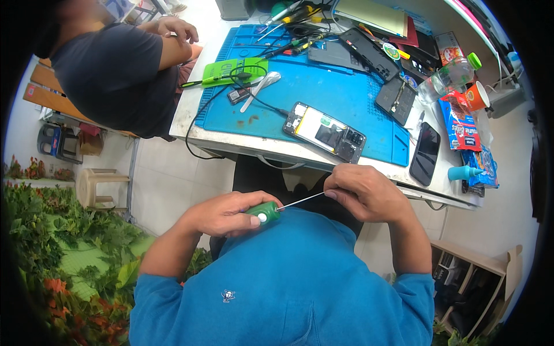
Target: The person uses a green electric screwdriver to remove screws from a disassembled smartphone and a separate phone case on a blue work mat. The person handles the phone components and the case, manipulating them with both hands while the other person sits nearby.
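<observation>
The left hand (222,213) grasps a green-handled screwdriver (266,214) at the frame's centre; the right hand (363,193) pinches its shaft near the far end, which, I judge, steadies it. Above, an opened phone (326,134) lies at the blue mat's (323,92) near edge, probably for easy reach. A black cable (279,109) meets it, cluttering its left; a bottle (447,79) and snack packets (460,130) crowd the upper right.

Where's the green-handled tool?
In the head view, the green-handled tool is below centre, nearer than the workbench, its handle in the left hand, shaft reaching right to the right hand.
</observation>
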Demonstrator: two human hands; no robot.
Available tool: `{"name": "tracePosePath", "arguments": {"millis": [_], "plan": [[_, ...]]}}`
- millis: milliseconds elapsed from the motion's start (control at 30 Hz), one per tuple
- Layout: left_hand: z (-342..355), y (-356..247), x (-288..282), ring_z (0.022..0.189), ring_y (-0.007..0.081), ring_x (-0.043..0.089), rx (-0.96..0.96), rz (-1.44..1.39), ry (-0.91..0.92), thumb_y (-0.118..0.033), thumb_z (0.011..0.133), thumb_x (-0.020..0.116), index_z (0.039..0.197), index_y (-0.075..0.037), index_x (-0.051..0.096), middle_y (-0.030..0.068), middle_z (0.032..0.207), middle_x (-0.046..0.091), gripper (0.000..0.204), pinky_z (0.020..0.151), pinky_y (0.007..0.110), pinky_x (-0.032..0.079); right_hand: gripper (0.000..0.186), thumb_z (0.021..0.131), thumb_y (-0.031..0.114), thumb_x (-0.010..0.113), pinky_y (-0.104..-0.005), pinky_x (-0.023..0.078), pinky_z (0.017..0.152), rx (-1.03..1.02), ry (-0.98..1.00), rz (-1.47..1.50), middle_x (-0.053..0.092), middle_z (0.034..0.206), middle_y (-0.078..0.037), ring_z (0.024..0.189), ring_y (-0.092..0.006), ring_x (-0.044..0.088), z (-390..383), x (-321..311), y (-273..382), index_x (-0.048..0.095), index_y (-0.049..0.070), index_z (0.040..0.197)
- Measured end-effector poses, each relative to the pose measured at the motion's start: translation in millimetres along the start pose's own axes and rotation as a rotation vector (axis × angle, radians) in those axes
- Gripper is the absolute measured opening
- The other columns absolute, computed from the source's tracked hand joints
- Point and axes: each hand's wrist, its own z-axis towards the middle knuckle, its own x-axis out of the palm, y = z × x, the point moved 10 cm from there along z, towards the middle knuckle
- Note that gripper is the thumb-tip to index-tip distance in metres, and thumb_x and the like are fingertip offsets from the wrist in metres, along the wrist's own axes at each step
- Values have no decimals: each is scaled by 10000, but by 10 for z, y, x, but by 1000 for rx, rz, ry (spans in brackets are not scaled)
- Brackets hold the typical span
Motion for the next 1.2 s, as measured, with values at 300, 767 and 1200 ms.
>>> {"name": "tracePosePath", "arguments": {"millis": [300,767,1200], "plan": [[-36,-86,55,639,93,587,42,92,79,-358,1104,668,1604,16,602,48,943,653,628,607,293,495,49,882,-15,718,-442,517,656,-119,-137,138,621,782,-119,688,-316,636,-105,-50,115,699,11,920],[116,118,-283,537,119,576,74,-511,-414,-403,1226,446,1542,54,578,109,902,635,571,443,281,499,335,883,172,995,-434,480,658,-75,-425,-265,601,781,-76,741,-295,603,-270,-127,-32,684,76,804],[121,150,-333,524,107,552,5,-538,-478,-440,1234,452,1546,44,594,94,889,635,593,432,281,491,875,866,429,1017,-556,450,1234,175,-615,-602,748,1427,-218,1397,-427,639,-422,-392,-513,663,22,1555]]}}
